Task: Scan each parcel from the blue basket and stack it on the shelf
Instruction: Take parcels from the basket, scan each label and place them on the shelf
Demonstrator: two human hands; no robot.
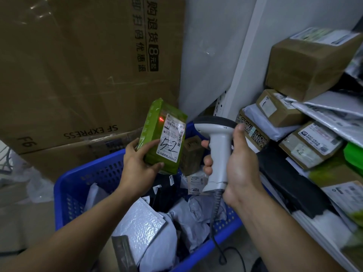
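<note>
The left hand (137, 165) holds a green parcel (162, 136) upright above the blue basket (78, 185), thumb curled across the lower front edge and fingers wrapped behind its left side. A white label (172, 137) covers most of the parcel's front face, with barcodes and a handwritten mark in black — a small red dot of light sits on the green wrap just left of the label's top corner.

The right hand (233, 165) grips the handle of a grey scanner (216, 142), fingers curled round the front of the handle and the thumb pointing up along its right side. The scanner's dark head points left towards the parcel, close to it but apart. A coiled cord (215, 218) hangs from the base of the handle down across the basket's rim.

Inside the basket lie more parcels: white and grey mailing bags (188, 218), a silver padded envelope (141, 226), a dark bag and a small brown box (191, 156) near the far corner (partly hidden behind the green parcel).

To the right, the shelf (238, 81) already carries stacked cardboard boxes (308, 63) and flat plastic bags. A large cardboard carton (78, 65) stands behind the basket.
</note>
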